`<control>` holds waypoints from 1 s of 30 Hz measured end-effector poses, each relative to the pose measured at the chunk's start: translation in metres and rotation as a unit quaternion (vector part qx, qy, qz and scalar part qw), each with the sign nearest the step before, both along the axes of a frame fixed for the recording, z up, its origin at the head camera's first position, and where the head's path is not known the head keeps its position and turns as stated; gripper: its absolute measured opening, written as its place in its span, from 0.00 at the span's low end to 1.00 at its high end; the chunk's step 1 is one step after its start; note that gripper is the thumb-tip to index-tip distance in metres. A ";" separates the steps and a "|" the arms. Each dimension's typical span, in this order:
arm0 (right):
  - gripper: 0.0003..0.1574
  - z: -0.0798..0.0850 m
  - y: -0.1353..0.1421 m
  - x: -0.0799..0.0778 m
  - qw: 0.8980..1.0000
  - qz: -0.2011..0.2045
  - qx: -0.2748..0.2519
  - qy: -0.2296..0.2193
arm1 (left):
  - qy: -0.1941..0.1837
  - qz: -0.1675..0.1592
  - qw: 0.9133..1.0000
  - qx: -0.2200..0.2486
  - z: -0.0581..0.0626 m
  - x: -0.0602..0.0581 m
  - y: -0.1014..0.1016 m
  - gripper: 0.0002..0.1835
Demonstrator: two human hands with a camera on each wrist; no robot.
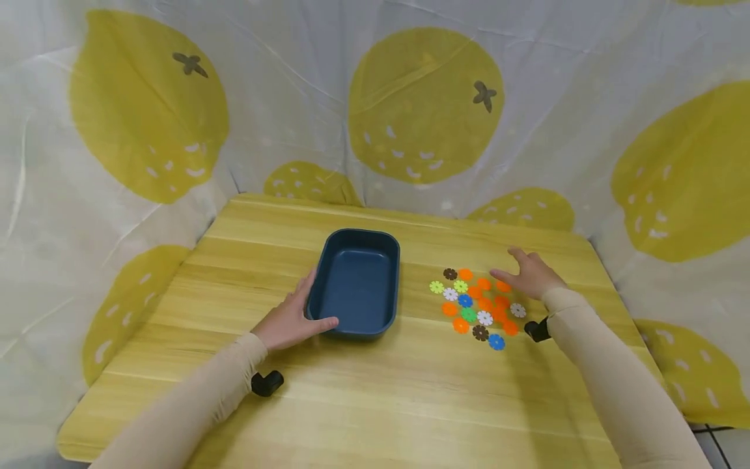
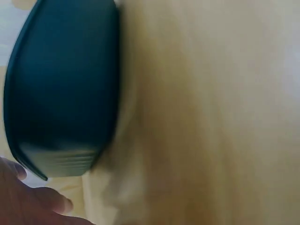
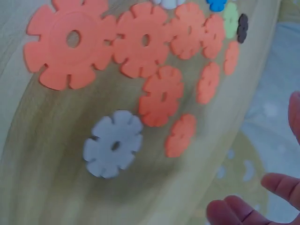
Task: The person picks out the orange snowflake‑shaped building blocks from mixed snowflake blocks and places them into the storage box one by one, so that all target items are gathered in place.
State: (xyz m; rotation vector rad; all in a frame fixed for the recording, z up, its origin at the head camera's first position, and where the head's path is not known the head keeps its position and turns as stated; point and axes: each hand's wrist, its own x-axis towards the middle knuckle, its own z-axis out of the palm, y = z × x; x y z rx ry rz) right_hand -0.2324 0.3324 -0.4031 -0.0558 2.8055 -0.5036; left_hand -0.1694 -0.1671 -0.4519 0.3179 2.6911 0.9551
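A dark blue rectangular tray (image 1: 357,286) with raised walls sits on the wooden table. My left hand (image 1: 293,319) is at its left side, thumb stretched along the near-left corner and fingers by the left wall; the left wrist view shows the fingers right at the tray's rim (image 2: 28,164). To the right lies a loose group of flat, notched plastic discs (image 1: 483,303) in orange, white, blue, green, yellow-green and brown. Over the far right edge of that group hovers my right hand (image 1: 530,277), fingers spread and holding nothing. A white disc (image 3: 114,144) lies nearest the right wrist.
The wooden table (image 1: 375,404) has rounded corners and reaches back to a hanging white cloth (image 1: 281,98) with yellow fruit prints, which also drapes along both sides. Black camera mounts (image 1: 267,383) stick out below each wrist.
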 end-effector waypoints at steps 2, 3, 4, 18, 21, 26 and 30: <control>0.61 -0.008 0.006 -0.001 1.000 -0.010 -0.018 -0.010 | -0.003 0.005 1.000 -0.011 -0.003 0.004 -0.001 0.65; 0.59 -0.012 0.008 -0.001 0.999 -0.015 -0.028 -0.016 | -0.004 0.006 1.000 -0.016 -0.003 0.006 -0.001 0.66; 0.56 -0.015 0.009 0.000 0.999 -0.020 -0.037 -0.023 | -0.005 0.008 1.000 -0.020 -0.004 0.008 -0.001 0.66; 0.42 -0.043 0.019 0.002 0.997 -0.035 -0.057 -0.024 | -0.002 0.030 0.999 -0.046 -0.008 0.014 0.006 0.66; 0.40 -0.047 0.021 0.004 0.998 -0.034 -0.057 -0.022 | -0.003 0.030 0.998 -0.046 -0.009 0.015 0.006 0.66; 0.36 -0.051 0.022 0.003 0.998 -0.029 -0.056 -0.011 | -0.005 0.033 0.998 -0.045 -0.009 0.016 0.006 0.66; 0.31 -0.047 0.020 -0.001 0.998 -0.026 -0.053 -0.001 | -0.005 0.036 0.998 -0.045 -0.007 0.016 0.005 0.66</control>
